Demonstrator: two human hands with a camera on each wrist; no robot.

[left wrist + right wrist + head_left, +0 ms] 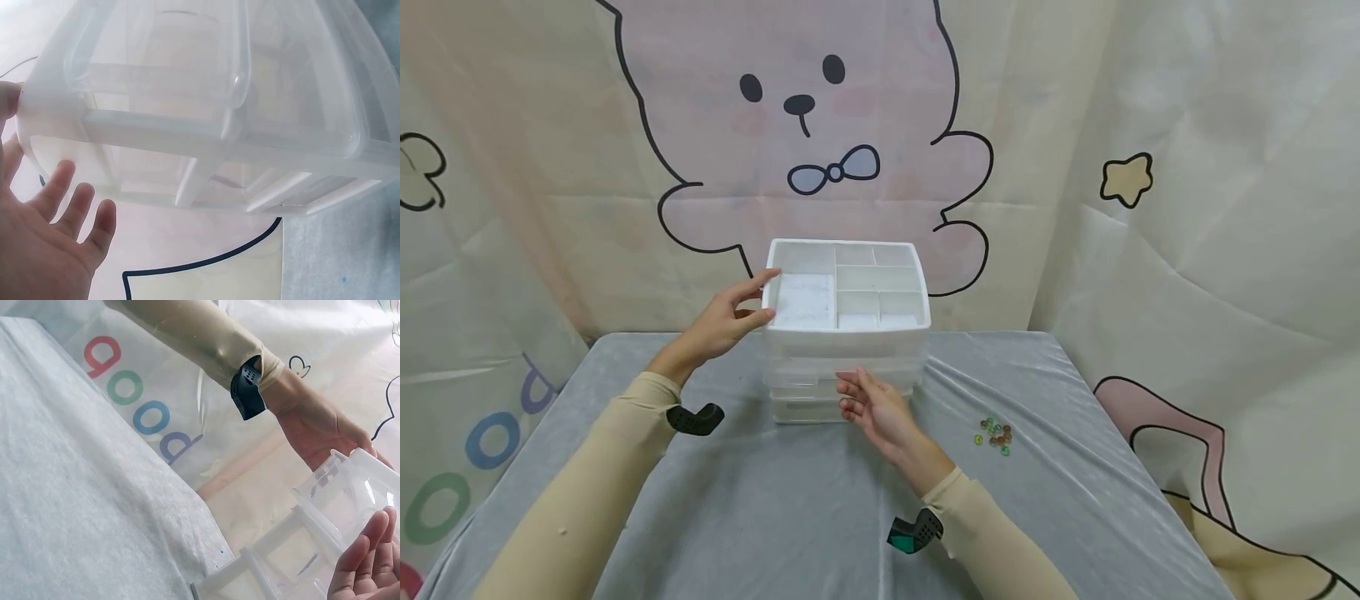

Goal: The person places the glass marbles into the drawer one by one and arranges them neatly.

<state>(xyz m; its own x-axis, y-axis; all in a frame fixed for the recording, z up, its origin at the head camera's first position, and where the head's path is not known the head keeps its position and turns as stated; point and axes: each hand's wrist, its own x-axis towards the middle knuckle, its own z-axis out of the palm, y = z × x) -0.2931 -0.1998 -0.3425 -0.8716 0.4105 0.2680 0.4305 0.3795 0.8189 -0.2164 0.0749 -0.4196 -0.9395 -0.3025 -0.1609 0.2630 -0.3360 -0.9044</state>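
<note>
A white plastic drawer unit [847,343] with see-through drawers and a compartmented top tray [806,300] stands upright on the cloth-covered table. My left hand [724,323] is at its upper left side, thumb and index finger spread and touching the rim. The other fingers of that hand [59,231] hang loosely beside the wall in the left wrist view. In front of the drawers is my right hand [883,414], palm turned up and fingers loosely bent. Its fingertips [377,520] overlap the upper drawer front in the right wrist view, with nothing held.
Several small glass marbles [996,435], green and brown, lie on the grey cloth [775,508] to the right of the unit. A printed curtain [1030,92] with a bear hangs close behind the table. Black devices [696,419] are strapped on both wrists.
</note>
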